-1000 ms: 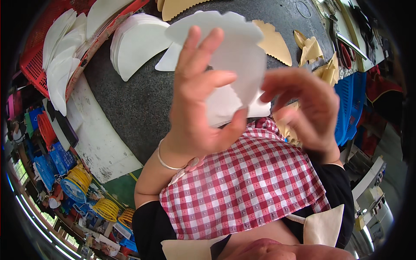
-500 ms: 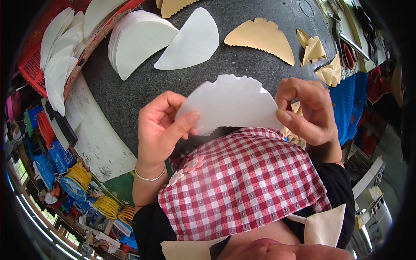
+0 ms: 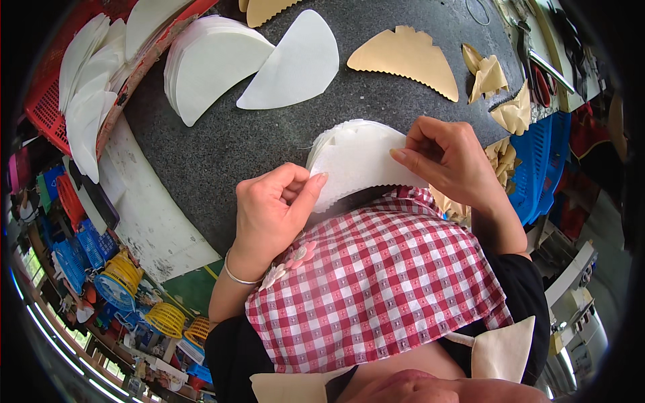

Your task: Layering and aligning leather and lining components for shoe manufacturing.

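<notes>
A stack of white crescent-shaped sheets (image 3: 366,158) with toothed lower edges lies at the near edge of the dark table, close to my apron. My left hand (image 3: 279,208) pinches the left end of its top white sheet between thumb and fingers. On the right, my right hand (image 3: 453,161) has thumb and fingertips closed on that sheet's upper right part. Farther off are another pile of white crescent sheets (image 3: 211,70) and a single smooth-edged white sheet (image 3: 295,64) overlapping it. A tan crescent piece (image 3: 406,60) with a toothed edge lies beyond my right hand.
A red basket (image 3: 47,111) of white sheets stands at the far left. Crumpled tan scraps (image 3: 487,77) lie at the right, near scissors (image 3: 541,84) and a blue basket (image 3: 541,168). A stained white board (image 3: 158,221) borders the table's left side.
The white sheet that was held up between both hands now lies lower, on the stack. My left hand has moved right and down; my right hand has shifted left along the sheet.
</notes>
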Motion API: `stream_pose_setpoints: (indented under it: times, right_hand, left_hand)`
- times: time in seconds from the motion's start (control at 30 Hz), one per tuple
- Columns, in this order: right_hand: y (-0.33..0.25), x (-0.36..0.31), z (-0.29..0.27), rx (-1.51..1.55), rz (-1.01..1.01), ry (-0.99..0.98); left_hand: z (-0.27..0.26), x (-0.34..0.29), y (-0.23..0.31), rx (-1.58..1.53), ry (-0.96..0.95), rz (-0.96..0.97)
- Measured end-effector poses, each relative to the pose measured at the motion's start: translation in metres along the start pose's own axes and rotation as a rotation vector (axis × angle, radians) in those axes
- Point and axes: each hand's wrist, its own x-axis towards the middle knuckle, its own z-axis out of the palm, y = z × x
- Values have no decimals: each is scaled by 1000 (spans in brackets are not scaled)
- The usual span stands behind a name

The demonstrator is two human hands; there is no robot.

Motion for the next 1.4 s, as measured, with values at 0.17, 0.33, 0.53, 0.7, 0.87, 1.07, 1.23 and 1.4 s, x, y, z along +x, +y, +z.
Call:
stream_pose_setpoints:
  times: [0.17, 0.33, 0.53, 0.7, 0.87, 1.07, 1.23, 1.4]
  right_hand:
    - [4, 3, 5, 30, 24, 28]
    - [6, 7, 8, -23, 7, 56]
    - [-16, -2, 4, -183, -126, 96]
    - [-31, -8, 0, 96, -421, 48]
    - [-14, 4, -9, 583, -300, 181]
    - [-8, 6, 11, 769, -81, -206]
    - [-12, 14, 4, -185, -68, 25]
    - [27, 68, -1, -649, -518, 542]
  left_hand:
    - [3, 4, 1, 34, -1, -22]
    - [-1, 12, 8, 330, -47, 12]
    - [-23, 32, 24, 789, 128, 196]
    - [-31, 52, 50, 138, -331, 495]
    - [-45, 44, 49, -476, -325, 461]
    - [-26, 52, 25, -377, -408, 672]
    - [-14, 52, -13, 322, -163, 817]
    - [-15, 46, -15, 489, -165, 815]
